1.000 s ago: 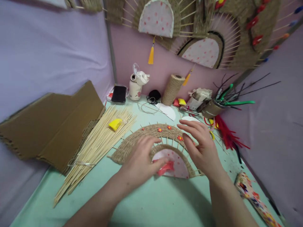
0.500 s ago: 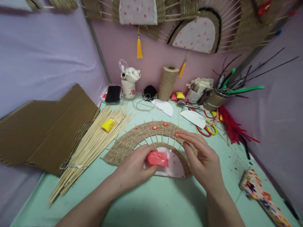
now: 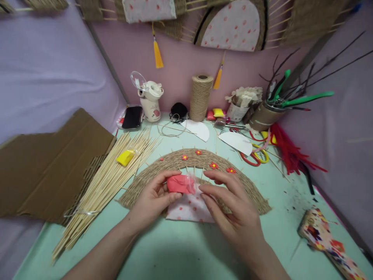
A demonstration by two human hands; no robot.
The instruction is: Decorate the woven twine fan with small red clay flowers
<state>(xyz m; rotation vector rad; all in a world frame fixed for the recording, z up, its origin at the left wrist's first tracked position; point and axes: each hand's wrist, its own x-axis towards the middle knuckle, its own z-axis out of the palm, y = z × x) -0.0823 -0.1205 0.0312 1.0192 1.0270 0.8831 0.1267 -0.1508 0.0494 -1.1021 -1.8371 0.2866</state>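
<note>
My left hand (image 3: 154, 196) is closed around a packet of coral-red modelling clay (image 3: 177, 184), held above the woven fan. The clear wrapper (image 3: 191, 182) sticks out from the packet's right end. At that end, the thumb and index finger of my right hand (image 3: 233, 202) come together in a pinch on the wrapper's edge; its middle finger stands apart. Beneath both hands lies the arched fan of woven twine (image 3: 250, 186) on thin sticks. Small red flowers with yellow centres (image 3: 214, 165) and a small red dot (image 3: 162, 159) sit on its band. A spotted white panel (image 3: 186, 212) is partly hidden by my hands.
Bundled bamboo sticks (image 3: 96, 194) lie left, with a yellow clay packet (image 3: 126, 157) on top, beside cardboard (image 3: 58, 163). Behind stand a twine spool (image 3: 201, 97) and a tool-filled tube (image 3: 266, 116). Scissors (image 3: 256, 157) and a paint-stained piece (image 3: 326, 241) lie right.
My right hand has left the flowers on the band and come left and down to the wrapper. The clay packet has moved slightly left and up in my left hand. The view has shifted.
</note>
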